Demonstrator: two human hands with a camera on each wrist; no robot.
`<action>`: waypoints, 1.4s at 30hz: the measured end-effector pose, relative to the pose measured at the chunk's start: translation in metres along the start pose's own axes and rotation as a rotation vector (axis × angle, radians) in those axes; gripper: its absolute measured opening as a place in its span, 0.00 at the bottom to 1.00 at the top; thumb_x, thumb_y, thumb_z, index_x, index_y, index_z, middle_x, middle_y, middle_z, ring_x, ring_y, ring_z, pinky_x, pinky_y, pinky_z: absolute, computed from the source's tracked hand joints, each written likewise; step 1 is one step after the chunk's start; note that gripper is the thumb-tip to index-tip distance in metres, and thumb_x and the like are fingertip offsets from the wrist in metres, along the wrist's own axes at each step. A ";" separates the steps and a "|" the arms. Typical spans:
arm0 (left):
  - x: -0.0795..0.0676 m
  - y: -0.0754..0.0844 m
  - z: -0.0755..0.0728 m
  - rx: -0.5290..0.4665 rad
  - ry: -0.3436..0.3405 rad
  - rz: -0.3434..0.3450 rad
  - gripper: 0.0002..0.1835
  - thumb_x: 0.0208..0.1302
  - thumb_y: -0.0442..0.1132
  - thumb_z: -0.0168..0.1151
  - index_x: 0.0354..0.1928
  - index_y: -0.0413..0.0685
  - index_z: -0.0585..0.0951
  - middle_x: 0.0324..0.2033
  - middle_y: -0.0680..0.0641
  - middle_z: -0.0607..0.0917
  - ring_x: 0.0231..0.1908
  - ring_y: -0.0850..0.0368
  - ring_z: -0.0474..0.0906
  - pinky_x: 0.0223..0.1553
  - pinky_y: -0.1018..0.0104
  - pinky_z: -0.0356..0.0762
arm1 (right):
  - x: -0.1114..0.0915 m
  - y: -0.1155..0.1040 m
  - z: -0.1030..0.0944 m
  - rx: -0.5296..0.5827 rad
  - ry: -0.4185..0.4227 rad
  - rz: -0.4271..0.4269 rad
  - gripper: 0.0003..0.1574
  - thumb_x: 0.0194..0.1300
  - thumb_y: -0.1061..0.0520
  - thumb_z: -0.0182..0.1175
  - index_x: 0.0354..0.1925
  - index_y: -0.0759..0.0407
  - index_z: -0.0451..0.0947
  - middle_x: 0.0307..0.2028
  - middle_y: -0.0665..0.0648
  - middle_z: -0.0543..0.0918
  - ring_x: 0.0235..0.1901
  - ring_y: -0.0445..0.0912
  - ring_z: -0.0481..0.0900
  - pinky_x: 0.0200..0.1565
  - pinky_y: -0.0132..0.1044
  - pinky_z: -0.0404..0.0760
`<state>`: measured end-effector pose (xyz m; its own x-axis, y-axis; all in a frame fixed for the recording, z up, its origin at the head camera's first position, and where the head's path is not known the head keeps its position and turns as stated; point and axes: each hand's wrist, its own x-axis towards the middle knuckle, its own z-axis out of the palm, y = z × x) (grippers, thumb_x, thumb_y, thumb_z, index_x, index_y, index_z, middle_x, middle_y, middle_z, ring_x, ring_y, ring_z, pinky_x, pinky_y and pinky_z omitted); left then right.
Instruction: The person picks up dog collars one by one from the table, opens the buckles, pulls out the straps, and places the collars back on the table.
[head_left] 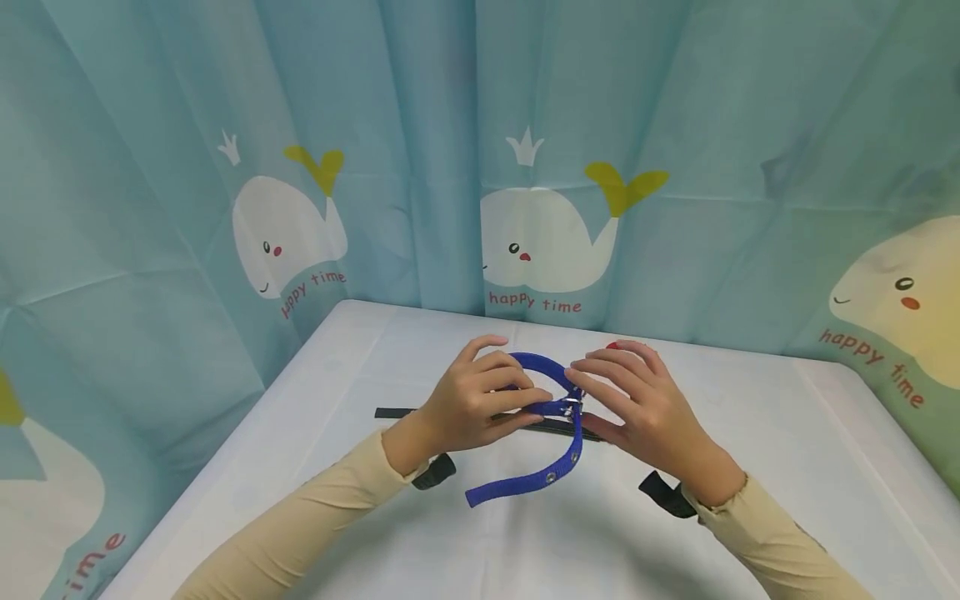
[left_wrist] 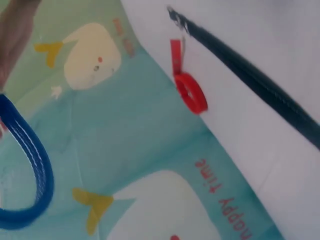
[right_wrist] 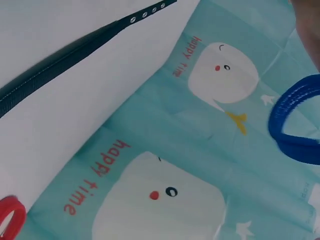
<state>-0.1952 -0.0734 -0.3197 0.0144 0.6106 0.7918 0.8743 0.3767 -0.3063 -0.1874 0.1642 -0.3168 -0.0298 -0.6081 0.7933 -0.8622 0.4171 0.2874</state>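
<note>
A blue collar (head_left: 536,482) with metal eyelets is held above the white table, bent into a loop at its metal buckle (head_left: 573,405). Its free end hangs down and curves to the left. My left hand (head_left: 483,396) grips the loop from the left, thumb below and fingers above. On the other side, my right hand (head_left: 648,408) pinches the collar by the buckle; its exact contact is partly hidden. In the left wrist view the collar's blue loop (left_wrist: 42,172) shows at the left edge, and in the right wrist view the loop (right_wrist: 280,117) is at the right.
Behind the hands a black collar (head_left: 392,412) with eyelets lies across the white table (head_left: 360,358). A red collar (left_wrist: 192,94), coiled, lies near the table's far edge. A blue curtain (head_left: 435,167) printed with whales hangs behind the table.
</note>
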 end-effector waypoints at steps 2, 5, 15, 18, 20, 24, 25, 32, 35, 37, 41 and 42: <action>0.000 0.001 0.001 -0.053 0.016 0.013 0.11 0.48 0.46 0.73 0.34 0.52 0.87 0.27 0.54 0.86 0.34 0.61 0.79 0.53 0.52 0.73 | -0.001 0.003 0.001 0.012 -0.001 -0.007 0.22 0.71 0.47 0.49 0.41 0.61 0.83 0.38 0.59 0.85 0.42 0.55 0.80 0.49 0.53 0.71; 0.001 0.000 -0.001 -0.103 -0.052 -0.022 0.13 0.49 0.48 0.72 0.37 0.52 0.87 0.29 0.55 0.85 0.36 0.61 0.79 0.54 0.53 0.73 | 0.000 0.005 0.001 0.041 0.002 -0.010 0.21 0.70 0.48 0.49 0.36 0.59 0.84 0.35 0.57 0.86 0.41 0.54 0.80 0.49 0.54 0.70; -0.003 -0.021 -0.026 -0.082 -0.529 -0.414 0.15 0.58 0.42 0.65 0.48 0.54 0.82 0.40 0.53 0.84 0.44 0.58 0.79 0.53 0.59 0.74 | -0.001 0.003 -0.004 0.071 -0.089 0.046 0.24 0.69 0.45 0.48 0.29 0.59 0.82 0.24 0.53 0.81 0.32 0.48 0.74 0.48 0.51 0.70; 0.009 -0.008 -0.030 -0.079 -0.508 -0.409 0.17 0.59 0.51 0.64 0.48 0.53 0.82 0.39 0.54 0.85 0.44 0.59 0.79 0.53 0.60 0.74 | 0.000 0.000 -0.002 0.061 -0.130 0.068 0.27 0.70 0.44 0.46 0.30 0.60 0.82 0.24 0.53 0.81 0.32 0.47 0.75 0.48 0.52 0.72; 0.017 0.003 -0.027 -0.050 -0.520 -0.366 0.21 0.57 0.56 0.64 0.48 0.54 0.82 0.40 0.56 0.85 0.45 0.60 0.79 0.55 0.61 0.73 | 0.003 -0.002 0.001 0.060 -0.144 0.084 0.28 0.70 0.42 0.45 0.31 0.60 0.82 0.24 0.53 0.82 0.32 0.47 0.75 0.48 0.54 0.73; 0.023 0.017 -0.018 0.080 -0.445 -0.266 0.17 0.54 0.55 0.66 0.41 0.54 0.84 0.35 0.57 0.86 0.40 0.62 0.80 0.56 0.61 0.72 | 0.007 -0.006 0.006 0.075 -0.147 0.122 0.29 0.69 0.41 0.46 0.34 0.62 0.82 0.26 0.54 0.82 0.32 0.46 0.77 0.49 0.53 0.74; 0.022 0.018 -0.016 0.101 -0.411 -0.268 0.15 0.54 0.54 0.67 0.39 0.54 0.84 0.33 0.58 0.86 0.39 0.62 0.80 0.56 0.61 0.72 | 0.008 -0.006 0.006 0.086 -0.146 0.139 0.29 0.68 0.41 0.47 0.36 0.62 0.82 0.27 0.54 0.82 0.33 0.47 0.77 0.49 0.52 0.73; 0.015 0.019 -0.019 0.116 -0.263 -0.390 0.15 0.46 0.50 0.74 0.35 0.53 0.86 0.29 0.56 0.85 0.34 0.61 0.79 0.49 0.62 0.75 | 0.001 -0.004 -0.003 0.207 -0.132 0.268 0.28 0.66 0.39 0.49 0.40 0.61 0.81 0.30 0.51 0.83 0.38 0.45 0.76 0.56 0.36 0.68; 0.014 0.018 -0.019 0.112 -0.265 -0.411 0.15 0.45 0.49 0.75 0.35 0.53 0.86 0.27 0.56 0.82 0.32 0.61 0.77 0.47 0.63 0.75 | 0.001 -0.004 -0.005 0.219 -0.121 0.254 0.27 0.67 0.40 0.49 0.39 0.60 0.82 0.28 0.50 0.81 0.35 0.43 0.74 0.56 0.33 0.66; 0.015 0.017 -0.019 0.110 -0.267 -0.408 0.15 0.44 0.48 0.75 0.35 0.53 0.86 0.26 0.56 0.81 0.30 0.61 0.76 0.47 0.63 0.75 | 0.004 -0.006 -0.005 0.187 -0.125 0.236 0.27 0.68 0.41 0.49 0.39 0.60 0.83 0.26 0.50 0.80 0.33 0.43 0.73 0.55 0.36 0.67; 0.017 0.019 -0.021 0.140 -0.272 -0.372 0.15 0.44 0.48 0.76 0.35 0.52 0.86 0.25 0.56 0.81 0.31 0.61 0.76 0.47 0.62 0.75 | 0.011 -0.011 -0.004 0.092 -0.139 0.201 0.29 0.70 0.42 0.46 0.38 0.61 0.84 0.24 0.51 0.81 0.31 0.45 0.73 0.51 0.46 0.71; 0.018 0.019 -0.021 0.155 -0.275 -0.357 0.15 0.44 0.48 0.76 0.35 0.51 0.87 0.25 0.55 0.82 0.32 0.60 0.77 0.47 0.62 0.76 | 0.013 -0.012 -0.004 0.072 -0.139 0.192 0.29 0.70 0.42 0.45 0.37 0.61 0.84 0.23 0.51 0.81 0.31 0.45 0.73 0.51 0.48 0.71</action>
<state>-0.1676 -0.0700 -0.3001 -0.4208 0.5781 0.6991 0.7184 0.6829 -0.1322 -0.1759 0.1539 -0.3080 -0.2612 -0.6115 0.7469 -0.8677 0.4877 0.0958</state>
